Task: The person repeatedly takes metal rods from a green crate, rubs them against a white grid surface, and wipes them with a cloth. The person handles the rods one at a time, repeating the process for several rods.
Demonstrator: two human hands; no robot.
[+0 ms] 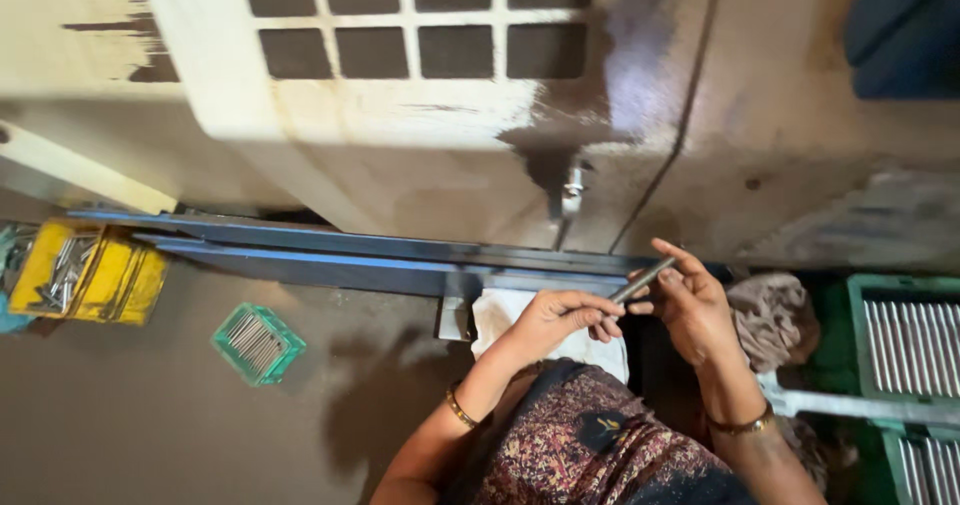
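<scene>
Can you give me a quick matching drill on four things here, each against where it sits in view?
Things:
1. thin grey metal rod
2. yellow plastic bin of metal pins
3. small green plastic crate
4. crumpled brown cloth

Places:
A. far left on the floor
B. just right of the right hand
C. between both hands, left hand at its lower end
D. alone on the floor, left of centre

Pairs: 1-C, 2-A, 3-D, 4-B

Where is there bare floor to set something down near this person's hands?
The widest bare patch is the brown floor between the small green basket, the yellow box and the person's left arm. It is crowded on the right: both hands share a metal rod, with a rag and green trays close beside the right hand.
</scene>
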